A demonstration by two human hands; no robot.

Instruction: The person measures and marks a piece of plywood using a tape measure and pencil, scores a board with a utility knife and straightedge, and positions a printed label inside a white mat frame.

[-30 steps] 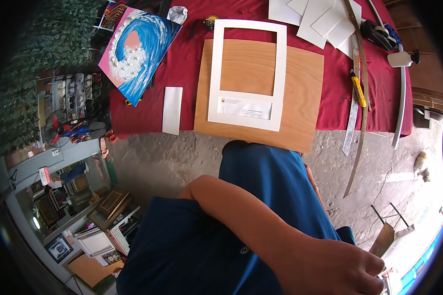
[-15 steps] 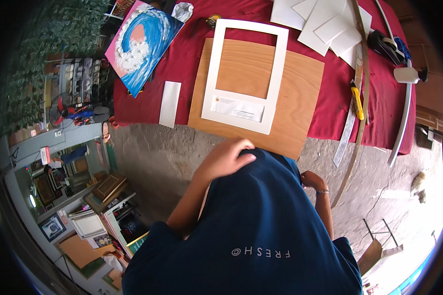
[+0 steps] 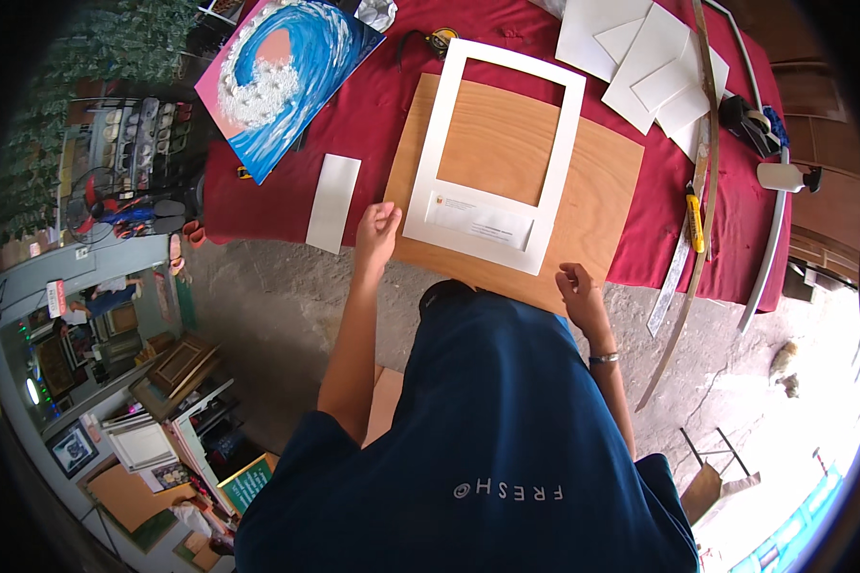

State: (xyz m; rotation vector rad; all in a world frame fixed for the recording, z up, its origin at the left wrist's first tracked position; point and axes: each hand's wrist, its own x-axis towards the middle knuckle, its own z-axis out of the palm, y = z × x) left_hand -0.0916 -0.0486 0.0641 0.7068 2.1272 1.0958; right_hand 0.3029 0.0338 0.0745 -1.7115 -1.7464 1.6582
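A light wooden board (image 3: 602, 191) lies on a red tablecloth (image 3: 382, 105), its near edge hanging past the table. On it rests a white mat frame (image 3: 435, 143) with a rectangular window and a white label strip (image 3: 478, 222) along its near side. My left hand (image 3: 376, 232) is a loose fist at the board's near-left edge, with nothing seen in it. Fingers curled, my right hand (image 3: 575, 289) touches the board's near edge. A bracelet sits on the right wrist. My dark blue shirt (image 3: 506, 449) fills the lower middle.
A blue wave painting (image 3: 282, 81) leans off the table's left corner, and a white strip (image 3: 334, 201) lies beside the board. White card pieces (image 3: 640, 57), a yellow knife (image 3: 695, 220), long rulers (image 3: 702, 153) and a bottle (image 3: 784, 177) lie right. Picture frames (image 3: 162, 420) are stacked on the concrete floor.
One arm reached down toward the lower right a second ago. Both hands have since come up to the board's near edge, and the view has closed in on the table.
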